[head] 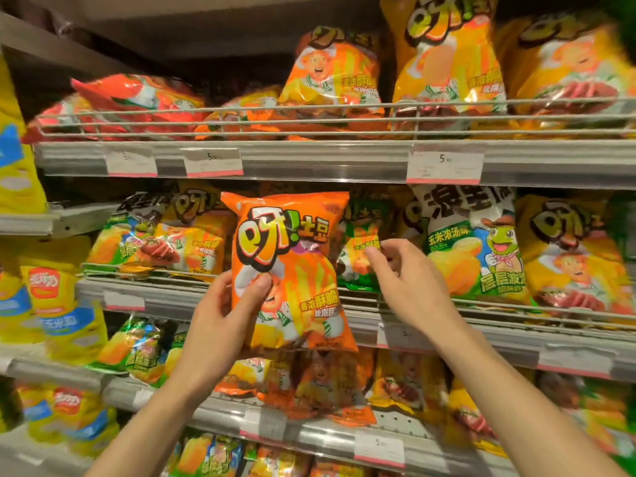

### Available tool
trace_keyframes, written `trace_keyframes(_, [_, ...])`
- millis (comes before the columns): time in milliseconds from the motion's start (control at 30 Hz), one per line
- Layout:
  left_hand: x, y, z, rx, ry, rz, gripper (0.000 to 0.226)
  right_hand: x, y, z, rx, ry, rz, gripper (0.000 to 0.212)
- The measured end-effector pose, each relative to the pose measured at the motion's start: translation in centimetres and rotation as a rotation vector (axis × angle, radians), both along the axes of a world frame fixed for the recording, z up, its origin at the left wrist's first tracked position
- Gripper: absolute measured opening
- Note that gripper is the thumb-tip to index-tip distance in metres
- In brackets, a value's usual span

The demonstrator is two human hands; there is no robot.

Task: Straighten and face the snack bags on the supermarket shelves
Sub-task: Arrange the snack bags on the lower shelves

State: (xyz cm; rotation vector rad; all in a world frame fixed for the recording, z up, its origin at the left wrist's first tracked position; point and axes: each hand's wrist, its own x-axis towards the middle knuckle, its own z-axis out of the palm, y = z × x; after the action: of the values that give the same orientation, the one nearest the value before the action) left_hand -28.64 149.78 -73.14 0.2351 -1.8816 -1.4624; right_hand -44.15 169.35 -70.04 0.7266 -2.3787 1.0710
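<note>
My left hand (229, 304) grips an orange snack bag (292, 270) upright before the middle shelf (447, 325), thumb on its front. My right hand (409, 273) reaches beside it, fingers curled, pinching a green bag (361, 259). More bags fill wire-railed shelves beyond.

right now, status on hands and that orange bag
Left hand grips orange snack bag, upright, label facing out, held off the shelf. Right hand reaches to green bag on middle shelf; grip unclear. Nothing blocking.
</note>
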Motion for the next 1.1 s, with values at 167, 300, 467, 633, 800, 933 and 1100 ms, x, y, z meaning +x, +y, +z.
trace_keyframes(167, [0.3, -2.0, 0.7, -0.06, -0.063, 0.058, 0.027, -1.2, -2.0, 1.0, 0.135, -0.275, -0.061, 0.091])
trace_keyframes(300, [0.0, -4.0, 1.0, -0.064, -0.094, 0.073, 0.072, -2.1, -2.9, 1.6, 0.075, -0.372, -0.027, 0.09])
trace_keyframes(467, [0.4, -6.1, 1.5, -0.097, -0.091, 0.118, 0.098, -1.2, -2.6, 2.0, -0.055, -0.325, -0.027, 0.086])
trace_keyframes(633, [0.6, -8.2, 1.7, -0.084, -0.085, 0.065, 0.08, 0.4, -1.0, 3.0, -0.083, -0.239, 0.013, 0.046])
trace_keyframes(800, [-0.1, -8.8, 1.2, -0.069, -0.091, 0.026, 0.069, 2.5, 1.2, 2.1, -0.079, -0.205, 0.055, 0.044])
trace_keyframes(933, [-0.8, -7.7, 0.9, -0.086, -0.094, -0.003, 0.063, 3.7, 3.2, 0.3, -0.094, -0.209, 0.035, 0.05])
trace_keyframes(1100, [-2.1, -5.1, 1.5, -0.126, -0.05, -0.039, 0.031, 4.9, 6.4, -1.0, -0.097, -0.203, -0.017, 0.059])
